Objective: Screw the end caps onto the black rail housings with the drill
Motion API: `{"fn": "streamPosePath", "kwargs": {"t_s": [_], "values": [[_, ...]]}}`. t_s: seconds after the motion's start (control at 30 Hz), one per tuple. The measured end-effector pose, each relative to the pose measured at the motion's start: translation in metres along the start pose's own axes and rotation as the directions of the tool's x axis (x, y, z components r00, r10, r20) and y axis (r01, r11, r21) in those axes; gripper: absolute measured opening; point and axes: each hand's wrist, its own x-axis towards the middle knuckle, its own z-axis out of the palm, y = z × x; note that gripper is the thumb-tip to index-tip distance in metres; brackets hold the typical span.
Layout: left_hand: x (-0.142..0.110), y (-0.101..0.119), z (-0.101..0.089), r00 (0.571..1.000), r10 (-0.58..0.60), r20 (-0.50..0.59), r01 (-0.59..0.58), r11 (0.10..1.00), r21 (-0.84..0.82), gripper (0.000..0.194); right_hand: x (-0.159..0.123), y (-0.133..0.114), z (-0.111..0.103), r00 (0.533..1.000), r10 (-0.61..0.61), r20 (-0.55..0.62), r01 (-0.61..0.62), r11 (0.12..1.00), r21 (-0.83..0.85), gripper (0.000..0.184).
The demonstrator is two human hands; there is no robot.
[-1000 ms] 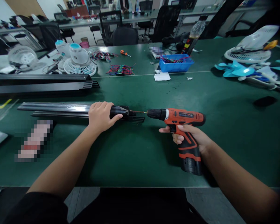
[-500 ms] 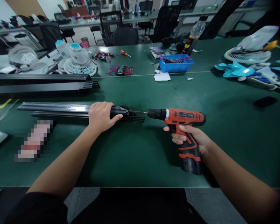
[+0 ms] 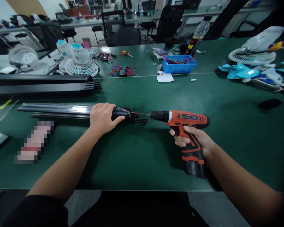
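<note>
Dim lt., glare on blk rail (image 3: 56,108), dark R edge, wide-angle distort.

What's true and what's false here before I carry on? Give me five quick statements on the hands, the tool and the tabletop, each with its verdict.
1. The right hand holds the drill. True.
2. The left hand grips the drill's handle. False: it is on the black bars.
3. The drill's bit points toward the bars. True.
4. An orange screwdriver lies on the green table. True.
5. The blue bin stands left of the screwdriver. False: it stands to the right.
</note>
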Motion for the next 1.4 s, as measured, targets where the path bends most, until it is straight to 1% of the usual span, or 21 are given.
{"fn": "streamPosePath", "kwargs": {"t_s": [0.13,0.27,0.37,0.53,0.73,0.9,1.1,1.27,1.4], "values": [[-0.0001,0.0000,0.0001,1.000,0.001,-0.004,-0.001,1.000,-0.023,0.075,-0.0011,-0.0035,0.0036,0.997,0.064,0.043,-0.062,0.997,-0.055,0.030],[-0.0005,-0.0002,0.0003,1.000,0.001,-0.018,-0.001,1.000,-0.018,0.073,-0.0011,-0.0046,0.0067,0.999,0.031,0.041,-0.028,0.997,-0.070,0.026],[-0.0005,-0.0001,-0.0001,1.000,-0.001,-0.005,0.001,1.000,-0.011,0.073,-0.0011,-0.0037,0.0078,0.999,0.008,0.032,-0.006,0.998,-0.058,0.027],[-0.0004,-0.0001,0.0001,1.000,-0.008,0.001,0.008,1.000,-0.028,0.078,-0.0016,-0.0019,0.0049,1.000,0.008,0.010,-0.007,0.998,-0.070,0.026],[-0.0006,0.0004,0.0006,1.000,0.000,-0.015,0.000,1.000,-0.006,0.074,-0.0018,-0.0026,0.0021,0.999,0.031,0.019,-0.029,0.996,-0.088,0.026],[-0.0007,0.0009,-0.0004,1.000,0.003,-0.012,-0.003,1.000,-0.006,0.072,-0.0012,-0.0034,0.0037,0.999,0.034,0.031,-0.032,0.997,-0.063,0.029],[-0.0007,0.0007,0.0002,1.000,0.008,-0.028,-0.008,1.000,-0.010,0.067,0.0003,-0.0029,0.0064,1.000,0.014,0.005,-0.014,0.998,-0.065,0.026],[-0.0005,0.0011,-0.0005,1.000,0.001,-0.009,-0.001,1.000,-0.011,0.070,0.0011,-0.0032,0.0098,1.000,-0.005,0.005,0.005,0.999,-0.050,0.026],[0.0000,0.0014,-0.0011,1.000,-0.008,0.005,0.008,1.000,-0.028,0.072,0.0009,-0.0044,0.0107,1.000,0.016,0.023,-0.015,0.999,-0.045,0.029]]}}
